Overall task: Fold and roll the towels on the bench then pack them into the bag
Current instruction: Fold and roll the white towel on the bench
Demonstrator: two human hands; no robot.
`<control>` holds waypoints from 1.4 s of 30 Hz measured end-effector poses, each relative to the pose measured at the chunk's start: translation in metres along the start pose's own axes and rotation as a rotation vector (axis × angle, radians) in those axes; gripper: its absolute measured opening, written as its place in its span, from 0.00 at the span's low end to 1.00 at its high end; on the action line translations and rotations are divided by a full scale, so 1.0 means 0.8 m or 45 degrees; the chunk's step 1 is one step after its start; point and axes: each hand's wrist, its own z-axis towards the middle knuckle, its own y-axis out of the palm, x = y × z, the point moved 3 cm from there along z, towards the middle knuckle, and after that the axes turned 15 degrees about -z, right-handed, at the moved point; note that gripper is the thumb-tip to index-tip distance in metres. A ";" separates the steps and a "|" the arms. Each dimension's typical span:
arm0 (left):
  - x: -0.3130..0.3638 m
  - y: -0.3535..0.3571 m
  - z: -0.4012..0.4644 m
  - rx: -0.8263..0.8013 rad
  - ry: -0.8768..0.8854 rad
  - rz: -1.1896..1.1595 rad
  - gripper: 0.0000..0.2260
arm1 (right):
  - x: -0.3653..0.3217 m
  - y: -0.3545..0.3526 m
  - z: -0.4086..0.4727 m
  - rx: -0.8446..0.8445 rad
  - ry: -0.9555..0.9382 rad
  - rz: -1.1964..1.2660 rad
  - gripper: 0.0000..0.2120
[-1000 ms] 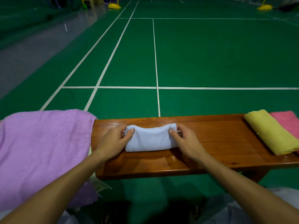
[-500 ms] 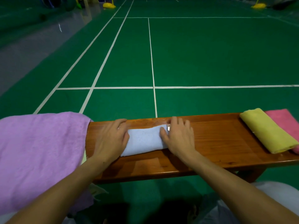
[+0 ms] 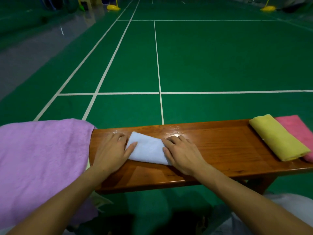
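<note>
Two flat, unclenched hands, my left hand (image 3: 111, 153) and right hand (image 3: 183, 154), are pressing the soft, light blue towel (image 3: 147, 150) at its ends, mid-bench (image 3: 220, 150).

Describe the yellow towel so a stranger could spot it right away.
Find the wooden bench in front of the green court. At its right end lies the yellow towel, folded long. The pink towel touches its far-right side; the white towel is mid-bench between both hands.

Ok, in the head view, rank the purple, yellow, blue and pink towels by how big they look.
1. Purple towel, by far the largest.
2. Yellow towel.
3. Blue towel, partly under both hands.
Pink towel is cut off by the frame edge, so unranked.
</note>
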 end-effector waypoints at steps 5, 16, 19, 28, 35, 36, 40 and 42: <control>-0.005 -0.010 0.011 -0.067 -0.336 -0.384 0.25 | -0.007 -0.021 -0.008 -0.045 0.061 0.108 0.17; 0.033 -0.011 0.033 -0.376 -0.178 -1.314 0.26 | -0.020 -0.009 -0.002 -0.114 0.141 1.088 0.26; 0.060 -0.020 0.034 -0.282 -0.176 -1.475 0.17 | -0.010 -0.013 -0.011 -0.227 0.226 1.380 0.33; 0.131 0.019 0.060 -0.023 -0.437 -1.594 0.20 | 0.085 -0.027 -0.072 -0.029 0.210 1.282 0.34; 0.248 0.072 0.124 -0.204 -0.312 -1.486 0.15 | 0.180 -0.012 -0.137 0.129 0.369 0.928 0.20; 0.268 0.081 0.137 -0.237 -0.304 -1.485 0.15 | 0.194 -0.011 -0.145 0.138 0.422 0.899 0.19; 0.342 0.122 0.182 -0.242 -0.209 -1.368 0.13 | 0.251 -0.009 -0.167 0.177 0.639 0.747 0.13; 0.370 0.142 0.204 -0.210 -0.163 -1.272 0.14 | 0.274 -0.010 -0.173 0.192 0.758 0.685 0.12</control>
